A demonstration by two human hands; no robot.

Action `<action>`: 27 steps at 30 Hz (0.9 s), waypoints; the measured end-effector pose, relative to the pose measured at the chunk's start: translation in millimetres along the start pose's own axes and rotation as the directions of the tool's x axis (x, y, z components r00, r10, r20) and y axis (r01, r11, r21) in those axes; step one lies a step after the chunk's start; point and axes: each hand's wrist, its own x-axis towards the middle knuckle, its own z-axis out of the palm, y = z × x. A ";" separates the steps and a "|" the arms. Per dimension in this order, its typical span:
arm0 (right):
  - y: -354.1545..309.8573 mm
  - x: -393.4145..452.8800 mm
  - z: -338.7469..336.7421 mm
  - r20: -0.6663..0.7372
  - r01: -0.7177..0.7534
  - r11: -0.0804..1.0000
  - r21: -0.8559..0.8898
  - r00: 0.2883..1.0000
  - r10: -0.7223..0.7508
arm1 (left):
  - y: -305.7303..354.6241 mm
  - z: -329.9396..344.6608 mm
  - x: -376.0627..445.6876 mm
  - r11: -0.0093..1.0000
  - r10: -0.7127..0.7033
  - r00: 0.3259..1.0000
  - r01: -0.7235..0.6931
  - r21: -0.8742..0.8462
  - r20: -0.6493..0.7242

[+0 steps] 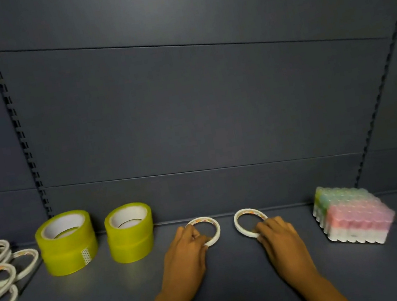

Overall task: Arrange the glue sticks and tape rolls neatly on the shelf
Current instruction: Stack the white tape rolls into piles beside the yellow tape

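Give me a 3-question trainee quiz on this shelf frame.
1. True or false: each hand holds a thin white tape ring.
2. How many yellow tape stacks stand on the shelf?
3. The pastel glue stick pack lies: A) far left B) right of both hands C) between the yellow stacks

Key:
1. True: left hand on left ring, right hand on right ring.
2. Two.
3. B.
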 end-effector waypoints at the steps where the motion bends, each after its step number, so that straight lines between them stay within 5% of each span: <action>1: 1.4 0.5 1.5 0.004 0.010 1.000 0.011 1.000 -0.010 | -0.3 0.9 -0.6 1.000 -0.004 1.000 0.004 0.015 -0.006; 11: 10.4 -0.4 10.4 0.037 -0.041 0.992 0.120 0.999 0.037 | -3.7 0.0 -3.6 0.996 -0.026 0.999 0.029 0.085 -0.029; 27: 2.8 -0.5 8.6 0.031 -0.038 0.999 0.010 0.999 0.038 | 5.0 -5.4 -9.6 0.993 -0.057 0.998 0.059 0.099 -0.022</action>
